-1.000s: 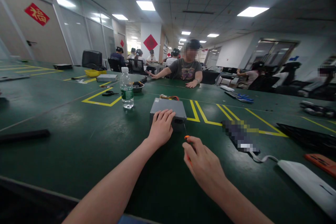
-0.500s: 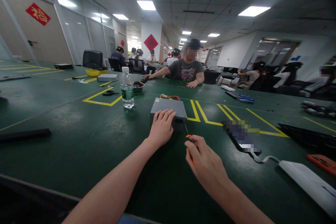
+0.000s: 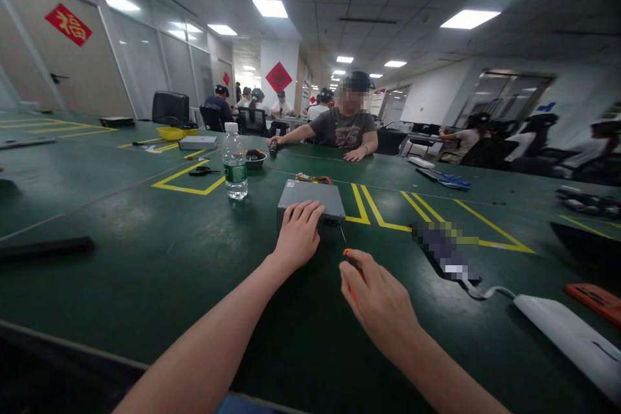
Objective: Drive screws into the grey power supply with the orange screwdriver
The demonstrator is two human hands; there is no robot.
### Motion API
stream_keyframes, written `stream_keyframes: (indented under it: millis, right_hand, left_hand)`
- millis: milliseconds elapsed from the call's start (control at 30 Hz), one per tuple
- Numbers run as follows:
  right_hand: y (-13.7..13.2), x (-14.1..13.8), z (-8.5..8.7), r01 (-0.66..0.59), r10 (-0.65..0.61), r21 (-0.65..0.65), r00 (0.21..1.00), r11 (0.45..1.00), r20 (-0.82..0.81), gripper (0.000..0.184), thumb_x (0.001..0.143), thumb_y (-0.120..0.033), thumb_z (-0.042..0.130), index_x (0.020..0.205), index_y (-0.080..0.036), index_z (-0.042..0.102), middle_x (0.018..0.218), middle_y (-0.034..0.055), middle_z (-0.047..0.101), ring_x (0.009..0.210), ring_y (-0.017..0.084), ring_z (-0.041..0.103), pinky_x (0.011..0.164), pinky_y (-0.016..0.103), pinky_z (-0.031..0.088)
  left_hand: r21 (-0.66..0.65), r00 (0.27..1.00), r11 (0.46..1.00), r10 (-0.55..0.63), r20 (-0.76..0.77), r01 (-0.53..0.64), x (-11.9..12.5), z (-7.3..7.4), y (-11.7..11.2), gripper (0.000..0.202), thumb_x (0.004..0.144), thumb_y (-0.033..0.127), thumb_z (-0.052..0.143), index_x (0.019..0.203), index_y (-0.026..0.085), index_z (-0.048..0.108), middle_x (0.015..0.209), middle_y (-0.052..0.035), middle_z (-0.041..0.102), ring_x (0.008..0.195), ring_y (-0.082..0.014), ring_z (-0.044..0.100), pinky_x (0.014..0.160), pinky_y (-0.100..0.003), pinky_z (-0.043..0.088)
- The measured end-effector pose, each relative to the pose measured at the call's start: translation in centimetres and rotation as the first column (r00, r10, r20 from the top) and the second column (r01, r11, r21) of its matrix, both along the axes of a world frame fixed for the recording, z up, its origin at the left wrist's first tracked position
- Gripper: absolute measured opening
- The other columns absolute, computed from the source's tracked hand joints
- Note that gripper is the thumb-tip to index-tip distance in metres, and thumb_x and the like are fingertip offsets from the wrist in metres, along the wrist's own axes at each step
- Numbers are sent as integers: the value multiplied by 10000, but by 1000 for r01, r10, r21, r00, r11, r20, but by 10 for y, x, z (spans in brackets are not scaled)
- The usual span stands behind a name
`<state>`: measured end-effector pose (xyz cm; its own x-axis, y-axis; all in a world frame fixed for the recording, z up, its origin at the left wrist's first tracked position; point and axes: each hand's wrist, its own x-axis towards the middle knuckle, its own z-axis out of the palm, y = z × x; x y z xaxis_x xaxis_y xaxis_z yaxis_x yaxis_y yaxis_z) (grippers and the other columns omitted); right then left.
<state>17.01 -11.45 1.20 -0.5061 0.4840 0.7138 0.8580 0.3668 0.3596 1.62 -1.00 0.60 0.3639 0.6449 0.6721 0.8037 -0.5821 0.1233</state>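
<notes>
A grey computer power supply (image 3: 313,197) rests on the green table, its bundle of coloured wires (image 3: 313,178) showing at the far edge. My left hand (image 3: 299,231) lies over its near side, fingers on the top face and thumb toward the front; the grip holds the box against the table. In my right hand (image 3: 381,297) is a screwdriver (image 3: 346,252) with an orange and black handle, fingers closed around it. Its thin shaft points up to the front right corner of the power supply. Whether the tip sits in a screw is too small to tell.
A water bottle (image 3: 235,165) stands left of the power supply, near a bowl (image 3: 255,159). To the right lie a blurred phone (image 3: 439,247) on a white cable and a white power bank (image 3: 567,343). A person (image 3: 347,126) sits opposite, one hand on a dark tool (image 3: 273,147).
My right hand and the screwdriver have shifted very slightly left. My left hand and the power supply stay put. Across the table, the person's dark tool has turned.
</notes>
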Motion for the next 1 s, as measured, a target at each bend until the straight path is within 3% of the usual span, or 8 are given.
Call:
stream_keyframes:
  millis: [133, 267, 433, 533, 667, 833, 1000]
  right_hand:
    - [2, 5, 4, -45, 45, -1, 998, 999, -46, 134, 848, -138, 434, 916, -133, 549, 850, 67, 605, 668, 102, 572, 607, 203, 418]
    - [4, 16, 14, 40, -29, 51, 981, 998, -189, 133, 870, -226, 453, 910, -132, 538, 741, 13, 599, 550, 64, 536, 484, 174, 364]
    - [1, 10, 12, 30, -34, -41, 994, 999, -100, 131, 868, -210, 437, 863, -145, 551, 824, 45, 595, 642, 94, 565, 553, 198, 399]
    - [-1, 4, 8, 18, -21, -57, 998, 998, -58, 161, 861, -155, 403, 928, -129, 547, 869, 72, 594, 687, 111, 574, 616, 218, 428]
    - [0, 7, 9, 34, -33, 21, 998, 999, -58, 171, 858, -161, 429, 991, -109, 524, 813, 45, 606, 616, 87, 557, 559, 194, 402]
    - [0, 15, 15, 101, -95, 105, 994, 989, -60, 137, 865, -233, 463, 899, -129, 545, 677, 1, 583, 520, 75, 506, 500, 208, 334]
    - [-4, 6, 17, 86, -87, -16, 994, 996, -66, 173, 861, -250, 416, 901, -137, 541, 810, 58, 579, 593, 113, 514, 543, 235, 367]
  left_hand:
    - [4, 1000, 1000, -1, -2, 1, 0, 0, 0, 458, 774, 139, 450, 1225, 215, 436, 1303, -50, 466, 1217, -213, 372, 1044, -419, 245]
    - [8, 1000, 1000, 9, -12, -9, 0, -1, 1, 442, 785, 147, 439, 1222, 212, 435, 1307, -48, 462, 1223, -207, 366, 1051, -408, 240]
    - [1, 1000, 1000, 10, -7, -10, 0, -1, 0, 461, 774, 142, 452, 1227, 223, 429, 1307, -43, 462, 1222, -208, 367, 1051, -413, 237]
    - [-1, 1000, 1000, 6, -8, -6, 0, -1, 0, 466, 774, 143, 453, 1232, 225, 425, 1313, -44, 456, 1226, -210, 363, 1049, -416, 237]
    - [4, 1000, 1000, 15, -22, -15, -1, -1, 0, 441, 791, 153, 439, 1227, 214, 427, 1315, -47, 453, 1232, -207, 357, 1052, -412, 231]
    - [3, 999, 1000, 16, -28, -16, 0, -1, 0, 451, 781, 152, 457, 1227, 212, 425, 1315, -49, 453, 1234, -207, 354, 1054, -410, 232]
    - [-4, 1000, 1000, 12, -14, -12, 0, 0, -1, 466, 777, 139, 447, 1236, 219, 426, 1307, -50, 464, 1231, -211, 358, 1042, -423, 244]
